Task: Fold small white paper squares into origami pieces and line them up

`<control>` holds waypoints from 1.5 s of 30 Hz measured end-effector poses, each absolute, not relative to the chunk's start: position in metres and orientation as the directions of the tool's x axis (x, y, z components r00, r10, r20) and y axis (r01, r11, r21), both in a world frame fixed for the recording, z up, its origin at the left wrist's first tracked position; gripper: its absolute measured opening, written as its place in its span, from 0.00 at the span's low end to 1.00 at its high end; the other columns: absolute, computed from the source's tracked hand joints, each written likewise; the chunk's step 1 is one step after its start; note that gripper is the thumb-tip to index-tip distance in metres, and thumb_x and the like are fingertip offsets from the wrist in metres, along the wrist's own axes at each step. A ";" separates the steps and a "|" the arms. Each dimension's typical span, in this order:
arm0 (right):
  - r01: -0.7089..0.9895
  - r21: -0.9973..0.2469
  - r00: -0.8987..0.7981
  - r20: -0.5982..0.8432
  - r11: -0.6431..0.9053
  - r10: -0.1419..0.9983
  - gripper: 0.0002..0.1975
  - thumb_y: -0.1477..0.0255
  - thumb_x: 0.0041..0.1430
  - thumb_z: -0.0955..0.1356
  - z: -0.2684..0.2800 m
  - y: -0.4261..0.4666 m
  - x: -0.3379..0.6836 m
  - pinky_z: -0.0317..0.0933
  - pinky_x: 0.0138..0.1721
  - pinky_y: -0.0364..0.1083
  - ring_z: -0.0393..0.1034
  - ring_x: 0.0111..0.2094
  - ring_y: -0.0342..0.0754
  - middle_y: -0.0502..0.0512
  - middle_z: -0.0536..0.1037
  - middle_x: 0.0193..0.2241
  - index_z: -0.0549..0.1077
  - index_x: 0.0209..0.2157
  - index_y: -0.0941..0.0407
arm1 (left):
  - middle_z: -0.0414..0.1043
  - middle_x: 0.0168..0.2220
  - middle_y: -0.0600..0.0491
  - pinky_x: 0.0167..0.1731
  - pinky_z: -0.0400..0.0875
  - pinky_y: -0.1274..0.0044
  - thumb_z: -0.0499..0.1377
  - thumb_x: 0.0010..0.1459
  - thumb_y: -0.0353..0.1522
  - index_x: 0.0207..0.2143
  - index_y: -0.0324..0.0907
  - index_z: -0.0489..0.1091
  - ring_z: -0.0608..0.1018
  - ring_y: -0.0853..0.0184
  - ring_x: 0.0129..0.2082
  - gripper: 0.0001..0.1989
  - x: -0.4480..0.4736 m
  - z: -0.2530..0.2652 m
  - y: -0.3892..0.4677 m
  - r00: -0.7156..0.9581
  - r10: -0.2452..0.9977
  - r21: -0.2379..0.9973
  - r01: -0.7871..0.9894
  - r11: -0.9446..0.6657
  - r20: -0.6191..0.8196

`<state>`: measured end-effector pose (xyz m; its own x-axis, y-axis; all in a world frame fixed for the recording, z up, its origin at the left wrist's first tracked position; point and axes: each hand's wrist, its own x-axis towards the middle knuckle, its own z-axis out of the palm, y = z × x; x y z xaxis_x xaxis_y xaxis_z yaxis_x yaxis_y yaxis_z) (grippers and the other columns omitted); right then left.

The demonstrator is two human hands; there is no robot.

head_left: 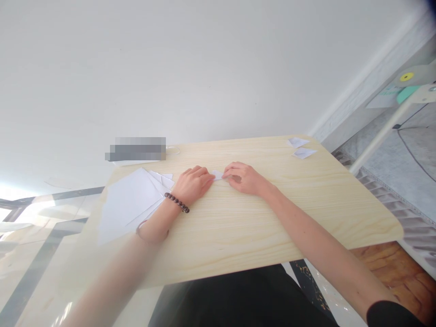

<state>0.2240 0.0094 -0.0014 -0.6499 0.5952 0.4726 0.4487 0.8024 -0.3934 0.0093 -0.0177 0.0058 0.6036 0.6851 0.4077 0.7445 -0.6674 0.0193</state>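
A small piece of white paper lies on the light wooden table between my two hands. My left hand, with a dark beaded bracelet at the wrist, pinches the paper's left edge, fingers together. On the opposite side my right hand has its thumb and fingertips closed on the right edge. Most of the paper's outline is covered by my fingers, so its full shape is hidden. Left of my left hand, white paper sheets lie fanned and overlapping, partly under the forearm.
Two small folded white papers lie at the table's far right corner. A blurred-out object stands at the back left, with a white cable beside it. The wooden table meets a white wall behind. A pale pole rises on the right.
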 end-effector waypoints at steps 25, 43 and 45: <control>0.525 -0.152 -0.639 0.580 0.838 0.505 0.09 0.69 0.59 0.61 -0.001 0.002 0.205 0.56 0.38 0.46 0.64 0.36 0.45 0.53 0.74 0.33 0.71 0.34 0.56 | 0.72 0.31 0.53 0.38 0.65 0.74 0.52 0.53 0.27 0.31 0.41 0.68 0.73 0.68 0.35 0.05 0.009 0.005 -0.014 0.579 0.532 0.045 0.649 -0.759 0.618; 0.526 -0.149 -0.616 0.612 0.837 0.496 0.10 0.72 0.60 0.59 -0.002 0.000 0.203 0.54 0.38 0.46 0.64 0.36 0.45 0.53 0.75 0.34 0.71 0.35 0.55 | 0.71 0.30 0.51 0.34 0.67 0.76 0.54 0.52 0.29 0.30 0.40 0.67 0.72 0.68 0.33 0.03 0.010 0.008 -0.016 0.510 0.586 0.155 0.657 -0.738 0.630; 0.531 -0.151 -0.615 0.608 0.834 0.502 0.10 0.72 0.60 0.60 -0.002 0.000 0.203 0.53 0.38 0.46 0.64 0.36 0.45 0.53 0.75 0.34 0.71 0.35 0.55 | 0.71 0.31 0.51 0.34 0.67 0.76 0.54 0.52 0.29 0.31 0.40 0.67 0.71 0.68 0.33 0.04 0.010 0.008 -0.016 0.509 0.595 0.167 0.656 -0.736 0.622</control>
